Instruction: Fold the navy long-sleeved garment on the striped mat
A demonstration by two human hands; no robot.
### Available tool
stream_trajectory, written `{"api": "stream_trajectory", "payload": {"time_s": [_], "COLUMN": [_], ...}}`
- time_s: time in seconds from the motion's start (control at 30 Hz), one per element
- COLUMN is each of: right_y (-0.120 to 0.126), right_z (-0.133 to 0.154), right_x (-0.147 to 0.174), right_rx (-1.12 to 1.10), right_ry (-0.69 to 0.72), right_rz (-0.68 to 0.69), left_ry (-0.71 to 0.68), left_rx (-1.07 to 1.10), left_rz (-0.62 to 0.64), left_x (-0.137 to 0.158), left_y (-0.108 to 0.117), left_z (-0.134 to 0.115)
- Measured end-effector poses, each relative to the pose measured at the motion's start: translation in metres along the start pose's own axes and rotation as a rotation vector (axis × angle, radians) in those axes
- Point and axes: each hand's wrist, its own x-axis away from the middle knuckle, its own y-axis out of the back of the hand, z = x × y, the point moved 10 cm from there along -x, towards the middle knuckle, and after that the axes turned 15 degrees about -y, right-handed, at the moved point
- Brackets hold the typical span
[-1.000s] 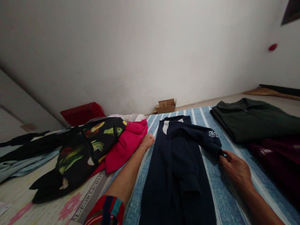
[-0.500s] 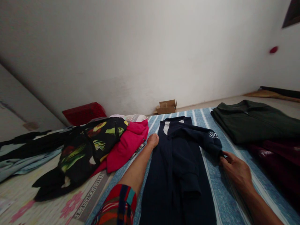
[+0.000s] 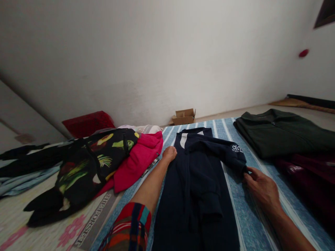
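Observation:
A navy jacket [image 3: 178, 188] with white patches near its collar lies lengthwise in front of me, one sleeve folded down over its body. Its other sleeve [image 3: 222, 150], printed with white lettering, reaches out to the right. My right hand [image 3: 261, 188] pinches the cuff end of that sleeve between thumb and fingers. At the jacket's left edge, below the collar, my left hand [image 3: 169, 153] is closed with its fingers curled against the cloth. Whatever lies inside those left fingers is mostly hidden.
A blue striped sheet [image 3: 251, 209] lies under the jacket. To the right sit a folded dark green jacket [image 3: 288, 132] and a maroon garment [image 3: 309, 184]. A black patterned garment [image 3: 89, 167] and a pink one [image 3: 138, 160] lie left. A cardboard box [image 3: 184, 117] stands by the wall.
The view has shifted slightly, so everything sits a little further left and higher. Both hands keep their places on the navy jacket.

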Motion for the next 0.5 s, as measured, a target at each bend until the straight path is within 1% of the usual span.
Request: {"api": "stream_trajectory", "payload": {"time_s": [0.33, 0.43, 0.5], "right_y": [0.003, 0.002, 0.002], "right_z": [0.002, 0.001, 0.001], "right_x": [0.001, 0.001, 0.001], "right_rx": [0.015, 0.014, 0.012], "right_ry": [0.000, -0.007, 0.015], "right_rz": [-0.021, -0.006, -0.016], "left_ry": [0.026, 0.033, 0.040], "left_rx": [-0.044, -0.031, -0.008], "left_rz": [0.005, 0.007, -0.002], "left_x": [-0.007, -0.010, -0.011], "left_y": [0.000, -0.002, -0.002], "left_z": [-0.006, -0.005, -0.002]}}
